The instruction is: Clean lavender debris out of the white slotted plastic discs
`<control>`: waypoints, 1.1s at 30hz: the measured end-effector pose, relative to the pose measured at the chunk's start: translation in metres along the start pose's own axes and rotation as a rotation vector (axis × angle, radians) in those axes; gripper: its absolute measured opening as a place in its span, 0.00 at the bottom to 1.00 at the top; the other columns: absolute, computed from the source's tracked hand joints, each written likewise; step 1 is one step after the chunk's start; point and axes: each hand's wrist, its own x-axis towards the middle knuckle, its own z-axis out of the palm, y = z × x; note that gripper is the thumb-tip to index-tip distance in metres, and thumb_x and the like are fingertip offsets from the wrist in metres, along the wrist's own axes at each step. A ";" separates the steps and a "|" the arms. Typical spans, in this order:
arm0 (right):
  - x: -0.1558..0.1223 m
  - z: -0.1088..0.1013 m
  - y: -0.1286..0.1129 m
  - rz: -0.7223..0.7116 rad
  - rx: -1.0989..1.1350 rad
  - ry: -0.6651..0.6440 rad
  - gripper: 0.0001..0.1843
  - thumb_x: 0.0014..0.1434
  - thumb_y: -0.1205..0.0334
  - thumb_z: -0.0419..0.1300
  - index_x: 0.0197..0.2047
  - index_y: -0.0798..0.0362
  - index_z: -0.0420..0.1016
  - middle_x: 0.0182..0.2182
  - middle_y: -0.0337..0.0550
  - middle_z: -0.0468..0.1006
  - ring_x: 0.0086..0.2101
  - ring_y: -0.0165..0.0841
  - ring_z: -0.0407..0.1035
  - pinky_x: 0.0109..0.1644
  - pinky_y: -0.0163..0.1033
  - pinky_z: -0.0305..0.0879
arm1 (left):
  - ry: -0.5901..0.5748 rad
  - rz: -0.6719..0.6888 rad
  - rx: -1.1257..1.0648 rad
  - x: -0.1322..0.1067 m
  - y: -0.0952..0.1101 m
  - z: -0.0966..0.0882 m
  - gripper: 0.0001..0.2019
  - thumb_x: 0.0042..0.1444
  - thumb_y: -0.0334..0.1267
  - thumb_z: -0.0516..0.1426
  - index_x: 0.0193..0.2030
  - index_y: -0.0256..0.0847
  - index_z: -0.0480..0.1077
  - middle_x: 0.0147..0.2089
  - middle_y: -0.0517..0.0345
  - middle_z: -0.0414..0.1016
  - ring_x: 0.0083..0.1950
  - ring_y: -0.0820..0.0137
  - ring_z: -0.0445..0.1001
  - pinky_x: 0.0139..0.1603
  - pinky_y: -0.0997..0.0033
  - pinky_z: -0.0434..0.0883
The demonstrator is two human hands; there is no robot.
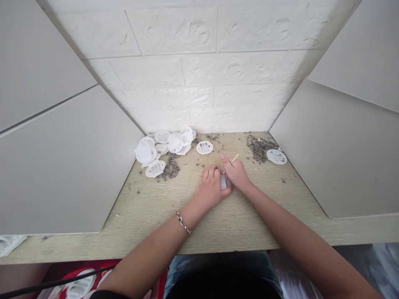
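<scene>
My left hand is closed around a small white plastic piece and keeps it on the tabletop. Its fingers cover much of the piece, so its full shape is hidden. Right beside it, my right hand grips a thin wooden stick. The stick's lower end points down at the white piece; whether it touches cannot be seen. Just beyond both hands lies a round white slotted plastic disc. Tiny metal parts are scattered around that disc.
To the left is a pile of white plastic discs with a heap of small metal parts. Another metal heap and a disc lie at right. Grey panels flank the wooden table, with a white brick-pattern wall behind.
</scene>
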 end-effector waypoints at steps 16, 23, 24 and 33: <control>0.000 0.001 0.002 -0.019 0.012 0.004 0.26 0.54 0.43 0.43 0.17 0.55 0.55 0.11 0.35 0.56 0.16 0.23 0.53 0.21 0.30 0.50 | -0.017 -0.011 -0.007 0.001 0.002 -0.001 0.22 0.47 0.49 0.53 0.45 0.35 0.60 0.52 0.48 0.60 0.55 0.60 0.57 0.57 0.58 0.56; 0.001 0.001 0.001 -0.024 -0.015 0.007 0.26 0.54 0.43 0.43 0.17 0.55 0.55 0.11 0.35 0.56 0.16 0.24 0.53 0.21 0.31 0.49 | -0.026 -0.016 -0.012 0.001 0.001 -0.001 0.24 0.47 0.50 0.53 0.45 0.34 0.59 0.52 0.48 0.59 0.55 0.60 0.57 0.57 0.58 0.56; 0.001 0.001 0.001 -0.029 -0.025 0.009 0.25 0.54 0.44 0.43 0.17 0.55 0.54 0.11 0.35 0.56 0.16 0.24 0.53 0.21 0.31 0.49 | -0.026 -0.016 -0.015 0.001 0.000 -0.002 0.23 0.47 0.49 0.53 0.45 0.34 0.59 0.53 0.48 0.59 0.55 0.60 0.56 0.57 0.58 0.56; 0.000 0.001 0.001 -0.015 0.007 0.006 0.26 0.54 0.43 0.43 0.17 0.55 0.55 0.11 0.35 0.57 0.16 0.24 0.54 0.22 0.31 0.51 | -0.014 -0.013 -0.021 0.001 0.001 -0.002 0.22 0.47 0.49 0.53 0.44 0.35 0.59 0.52 0.48 0.59 0.55 0.60 0.57 0.57 0.58 0.56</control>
